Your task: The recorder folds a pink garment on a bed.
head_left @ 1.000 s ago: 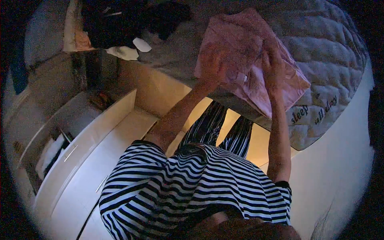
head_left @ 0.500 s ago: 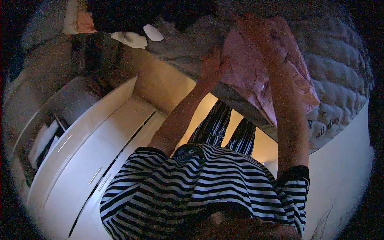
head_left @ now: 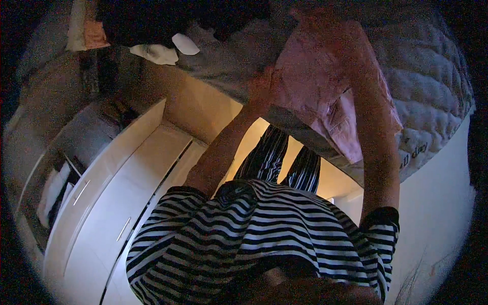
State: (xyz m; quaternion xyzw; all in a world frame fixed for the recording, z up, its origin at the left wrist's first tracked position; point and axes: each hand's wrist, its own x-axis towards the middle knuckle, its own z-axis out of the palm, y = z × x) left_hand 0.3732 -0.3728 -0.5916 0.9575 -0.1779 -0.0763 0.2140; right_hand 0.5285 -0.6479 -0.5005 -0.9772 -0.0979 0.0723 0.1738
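Pink cloth (head_left: 310, 71) lies on a grey quilted cover (head_left: 432, 91), near the edge of the cover that faces the wearer; its upper part is in shadow, while a paler, creased corner hangs toward the lower right and catches more light; the left hand (head_left: 263, 84) overlaps the left edge of the cloth, its fingers blurred into the dark, so whether they pinch the fabric or lie flat on it cannot be told; the right hand (head_left: 325, 28) reaches over the top part of the cloth, its forearm crossing in front of the right side of the fabric; its fingers are likewise lost in shadow and grain, and their grip cannot be determined; both forearms are bare below the short sleeves of a black-and-white striped shirt (head_left: 290, 223), with dark striped trousers (head_left: 262, 157) visible beyond its hem; to the upper left, a black heap (head_left: 178, 20) rests on the cover, its outline too dark to identify; two white pieces (head_left: 185, 44) lie just beside its lower edge, and an orange item (head_left: 95, 34) stands near its left side; at left, a white-fronted unit (head_left: 101, 203) bears slim metal handles (head_left: 123, 229); white and dark items (head_left: 53, 193) sit in a compartment behind its front, their kind unclear.
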